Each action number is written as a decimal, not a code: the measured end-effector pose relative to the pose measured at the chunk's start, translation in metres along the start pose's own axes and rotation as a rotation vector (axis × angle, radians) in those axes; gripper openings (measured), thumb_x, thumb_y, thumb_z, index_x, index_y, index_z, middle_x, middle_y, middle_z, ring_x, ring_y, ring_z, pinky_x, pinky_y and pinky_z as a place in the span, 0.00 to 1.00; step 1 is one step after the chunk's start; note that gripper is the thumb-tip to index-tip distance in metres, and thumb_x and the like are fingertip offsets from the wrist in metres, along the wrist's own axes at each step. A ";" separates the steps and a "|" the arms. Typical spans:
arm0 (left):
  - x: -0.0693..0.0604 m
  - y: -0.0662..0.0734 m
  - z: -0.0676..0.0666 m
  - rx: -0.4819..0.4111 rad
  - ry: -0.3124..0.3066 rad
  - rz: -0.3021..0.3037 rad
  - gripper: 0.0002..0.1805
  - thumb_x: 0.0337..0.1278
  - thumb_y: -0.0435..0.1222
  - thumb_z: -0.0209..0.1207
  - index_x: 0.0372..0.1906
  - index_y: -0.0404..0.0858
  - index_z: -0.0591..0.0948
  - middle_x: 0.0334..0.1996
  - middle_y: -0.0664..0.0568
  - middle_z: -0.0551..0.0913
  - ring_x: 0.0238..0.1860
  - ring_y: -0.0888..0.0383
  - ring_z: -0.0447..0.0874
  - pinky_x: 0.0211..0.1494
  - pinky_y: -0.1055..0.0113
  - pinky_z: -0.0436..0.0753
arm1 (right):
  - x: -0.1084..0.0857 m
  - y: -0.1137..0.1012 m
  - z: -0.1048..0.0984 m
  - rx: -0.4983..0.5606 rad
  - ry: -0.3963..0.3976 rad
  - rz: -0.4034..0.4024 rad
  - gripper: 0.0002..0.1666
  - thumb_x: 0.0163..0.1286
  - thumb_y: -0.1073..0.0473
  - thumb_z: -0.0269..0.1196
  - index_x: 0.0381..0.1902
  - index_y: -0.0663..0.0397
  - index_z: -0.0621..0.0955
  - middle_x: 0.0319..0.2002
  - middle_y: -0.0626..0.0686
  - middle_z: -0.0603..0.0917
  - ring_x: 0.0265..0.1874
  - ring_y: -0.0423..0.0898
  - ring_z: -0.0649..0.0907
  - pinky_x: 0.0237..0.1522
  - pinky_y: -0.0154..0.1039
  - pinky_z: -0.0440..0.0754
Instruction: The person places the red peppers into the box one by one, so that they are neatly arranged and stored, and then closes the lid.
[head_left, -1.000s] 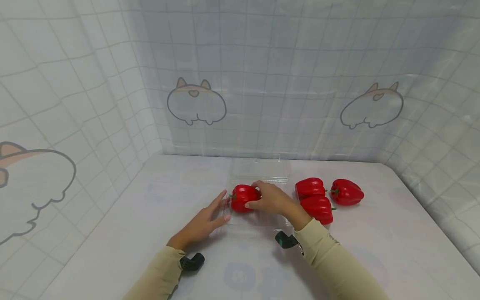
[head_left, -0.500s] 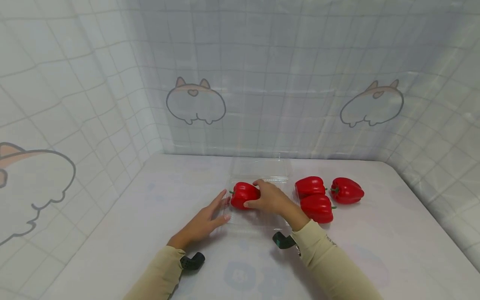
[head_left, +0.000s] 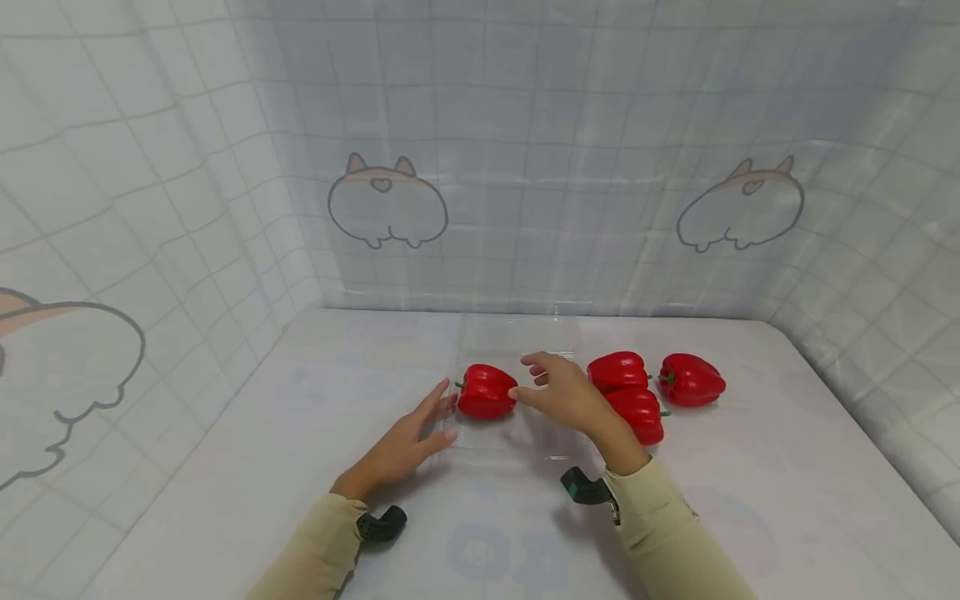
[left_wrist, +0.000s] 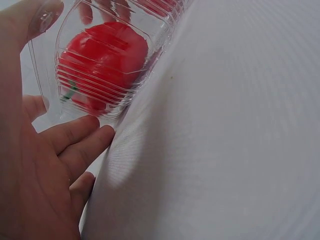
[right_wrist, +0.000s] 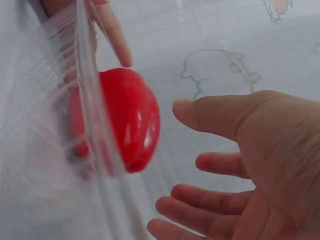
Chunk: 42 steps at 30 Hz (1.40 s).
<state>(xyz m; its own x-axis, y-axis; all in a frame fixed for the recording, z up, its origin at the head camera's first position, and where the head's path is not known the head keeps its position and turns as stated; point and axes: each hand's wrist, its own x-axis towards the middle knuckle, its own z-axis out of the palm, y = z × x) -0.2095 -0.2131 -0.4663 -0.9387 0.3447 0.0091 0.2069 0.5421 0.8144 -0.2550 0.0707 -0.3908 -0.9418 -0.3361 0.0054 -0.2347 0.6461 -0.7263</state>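
Note:
A red bell pepper (head_left: pixel 486 392) with a green stem lies on its side in the left part of a clear plastic clamshell box (head_left: pixel 517 333), whose lid is folded back. My left hand (head_left: pixel 399 448) is at the box's left side, thumb and fingers spread and fairly straight. In the left wrist view, its fingertips (left_wrist: pixel 107 131) are at the ribbed wall, close to the pepper. Over the box's right half is my right hand (head_left: pixel 566 396), fingers parted and holding nothing. The right wrist view shows a gap between its thumb (right_wrist: pixel 192 114) and the pepper.
Right of the box, two bell peppers touch, a rear one (head_left: pixel 618 372) and a front one (head_left: pixel 642 415). A third bell pepper (head_left: pixel 693 382) lies farther right. A white patterned cloth (head_left: pixel 495 208) hangs behind the table (head_left: pixel 322 367).
My right hand has let go of the bell pepper and drawn back to the right. The pepper stays in the box. My left hand keeps its place.

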 end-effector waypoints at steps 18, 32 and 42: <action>0.000 -0.001 0.002 0.012 0.008 -0.041 0.46 0.66 0.54 0.60 0.80 0.66 0.46 0.75 0.59 0.64 0.76 0.50 0.57 0.69 0.31 0.59 | -0.040 0.031 -0.048 -0.055 0.112 -0.136 0.30 0.65 0.51 0.71 0.63 0.52 0.78 0.54 0.53 0.84 0.49 0.51 0.84 0.47 0.47 0.86; -0.001 0.000 -0.001 0.002 0.007 -0.031 0.46 0.66 0.54 0.60 0.81 0.61 0.47 0.74 0.58 0.65 0.76 0.50 0.58 0.69 0.32 0.60 | -0.067 0.054 -0.089 -0.108 0.175 -0.087 0.30 0.64 0.55 0.71 0.63 0.54 0.77 0.54 0.56 0.83 0.52 0.57 0.82 0.46 0.54 0.86; -0.001 -0.001 0.000 0.012 0.006 -0.030 0.46 0.66 0.53 0.60 0.81 0.61 0.47 0.75 0.58 0.64 0.76 0.50 0.58 0.69 0.32 0.61 | -0.074 0.067 -0.104 -0.115 0.178 -0.079 0.28 0.69 0.56 0.67 0.64 0.60 0.76 0.54 0.60 0.83 0.49 0.58 0.83 0.43 0.49 0.87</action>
<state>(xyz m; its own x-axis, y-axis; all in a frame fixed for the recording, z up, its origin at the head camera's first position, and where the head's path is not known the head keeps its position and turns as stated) -0.2082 -0.2137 -0.4672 -0.9462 0.3234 -0.0122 0.1814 0.5612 0.8076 -0.2259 0.2106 -0.3681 -0.9445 -0.2693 0.1881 -0.3261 0.6996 -0.6358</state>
